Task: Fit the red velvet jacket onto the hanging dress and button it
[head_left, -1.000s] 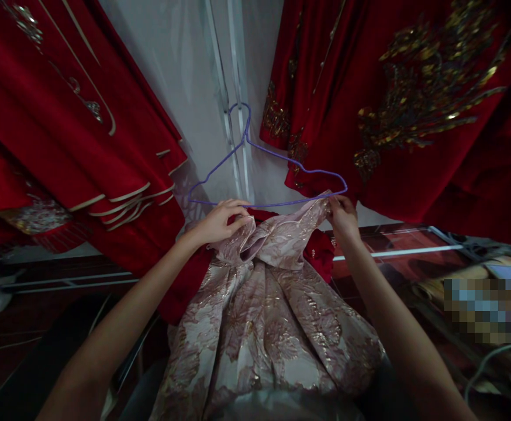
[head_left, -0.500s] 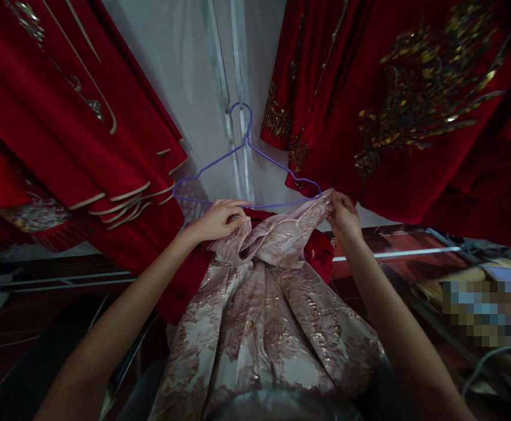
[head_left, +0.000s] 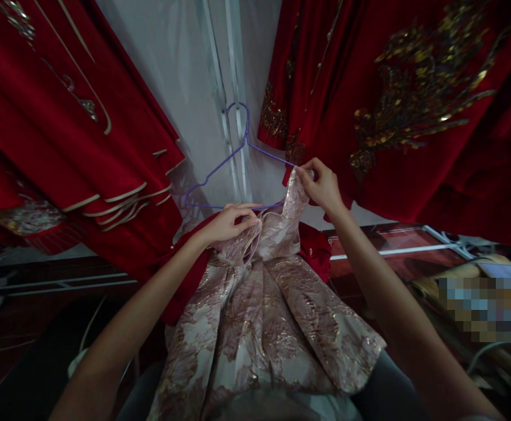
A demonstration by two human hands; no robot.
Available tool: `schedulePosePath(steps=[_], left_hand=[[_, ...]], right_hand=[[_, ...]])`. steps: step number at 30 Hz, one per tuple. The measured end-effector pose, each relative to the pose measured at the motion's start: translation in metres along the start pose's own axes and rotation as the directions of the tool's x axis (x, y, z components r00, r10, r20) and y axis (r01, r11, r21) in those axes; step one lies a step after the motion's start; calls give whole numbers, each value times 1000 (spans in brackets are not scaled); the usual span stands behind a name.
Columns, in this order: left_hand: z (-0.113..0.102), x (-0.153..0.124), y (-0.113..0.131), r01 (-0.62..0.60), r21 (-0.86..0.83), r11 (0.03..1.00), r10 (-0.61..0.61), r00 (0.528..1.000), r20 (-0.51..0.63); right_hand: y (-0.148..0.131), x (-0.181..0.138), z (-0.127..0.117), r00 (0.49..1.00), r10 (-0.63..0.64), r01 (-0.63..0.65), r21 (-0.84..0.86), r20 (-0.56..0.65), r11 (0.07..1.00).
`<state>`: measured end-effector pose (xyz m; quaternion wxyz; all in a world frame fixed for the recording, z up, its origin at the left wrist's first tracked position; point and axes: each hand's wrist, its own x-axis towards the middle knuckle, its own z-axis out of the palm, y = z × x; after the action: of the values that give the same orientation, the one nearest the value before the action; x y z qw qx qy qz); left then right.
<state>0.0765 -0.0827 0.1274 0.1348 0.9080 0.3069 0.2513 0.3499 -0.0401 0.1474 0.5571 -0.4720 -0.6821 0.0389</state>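
Note:
A pale pink brocade dress (head_left: 277, 316) with gold threads spreads below a purple hanger (head_left: 221, 165), whose hook hangs on a white metal rail. My right hand (head_left: 323, 186) pinches one shoulder strap of the dress, raised over the hanger's right arm and hiding that end. My left hand (head_left: 231, 225) is closed on the other side of the neckline, close to the hanger's bottom bar. The left end of the hanger is bare. Behind the bodice shows a red garment (head_left: 321, 248), mostly covered by the dress.
Red garments with pale trim (head_left: 128, 146) hang on the left. On the right hangs a red garment with gold sequins (head_left: 413, 99). White rails (head_left: 233, 76) run down the wall between them. A pixelated object (head_left: 483, 307) lies at lower right.
My right hand has moved up and left, bringing the strap over the hanger's right arm. The hanger has shifted a little to the right at its left end. My left hand has moved slightly right.

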Motion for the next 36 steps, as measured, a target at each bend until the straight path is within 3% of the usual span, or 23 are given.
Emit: schedulePosePath(steps=[3,5,6,7,9,10,11,13,16,18,22,28,30,34,36], left_hand=[[-6,-4,-3,16,-26,1000,-19,993,-120],[-16,-12,-13,80,-23,997,-83,941,-329],[-22,-18,-21,148,-11,989,-135,869,-475],[-27,-27,-32,236,-4,972,-187,758,-625],[-35,-47,-57,425,-47,904,-261,461,-848],[-38,-59,-70,465,-110,878,-295,347,-890],[-40,-70,-83,467,-188,864,-345,278,-896],[-40,-91,-104,407,-382,830,-497,228,-837],[-37,-111,-119,331,-594,733,-673,227,-704],[-35,-115,-121,294,-657,694,-719,221,-659],[-36,-110,-117,209,-653,728,-686,234,-689],[-53,-88,-109,242,-567,788,-616,310,-724],[-62,-71,-100,255,-506,824,-566,374,-734],[-79,-32,-82,311,-285,907,-419,586,-693],[-83,-21,-77,352,-172,920,-374,654,-657]], right_hand=[[-4,1,6,1000,-11,11,27,27,1000],[-2,1,8,1000,-1,0,53,22,999],[0,1,8,1000,3,-4,62,16,998],[1,2,7,1000,5,-5,67,11,998],[4,4,6,1000,8,-8,65,9,998],[4,4,5,1000,12,-12,60,9,998],[5,5,5,1000,16,-16,56,10,998],[6,6,6,1000,21,-21,52,8,998],[6,5,8,1000,23,-24,66,12,998],[6,4,9,999,29,-30,71,16,997],[4,4,5,1000,23,-23,41,16,999],[-1,3,3,1000,2,-2,27,22,1000],[-2,1,5,1000,-7,6,39,20,999],[-3,-3,6,1000,6,-8,74,27,997],[-3,-3,4,1000,3,-3,61,8,998]])
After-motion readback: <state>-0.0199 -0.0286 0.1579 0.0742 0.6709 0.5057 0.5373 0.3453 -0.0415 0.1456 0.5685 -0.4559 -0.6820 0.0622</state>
